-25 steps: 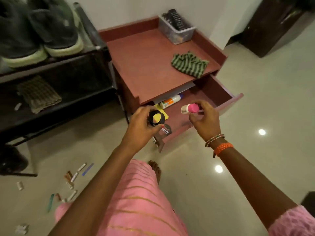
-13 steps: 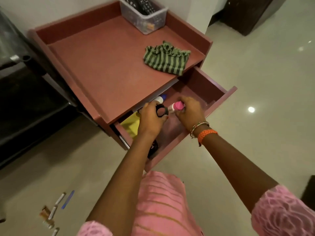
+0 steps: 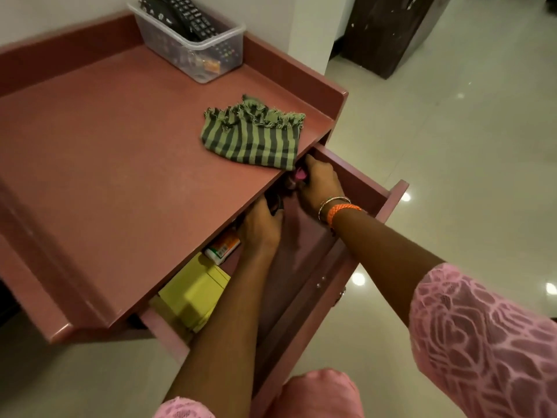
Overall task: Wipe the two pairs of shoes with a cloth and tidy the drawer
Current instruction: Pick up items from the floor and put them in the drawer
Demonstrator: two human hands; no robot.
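In the open drawer [image 3: 304, 267] at the front of the reddish cabinet, nearest the person, a yellow box [image 3: 193, 294] lies at the left end, partly under the counter [image 3: 120, 164]. Just beyond it lies a white tube with an orange and green label [image 3: 223, 247]. The left hand [image 3: 260, 227] reaches in beside the tube, its fingers curled round a dark ring-shaped object [image 3: 275, 203], mostly hidden. Farther in, at the drawer's back right corner, the right hand [image 3: 318, 184] grips a small pink-capped item [image 3: 300, 175]; bangles and an orange band circle that wrist. On the counter above, a green striped cloth [image 3: 253, 134] lies near the front right edge. At the far back stands a clear plastic bin [image 3: 193, 46] holding remote controls [image 3: 190, 16].
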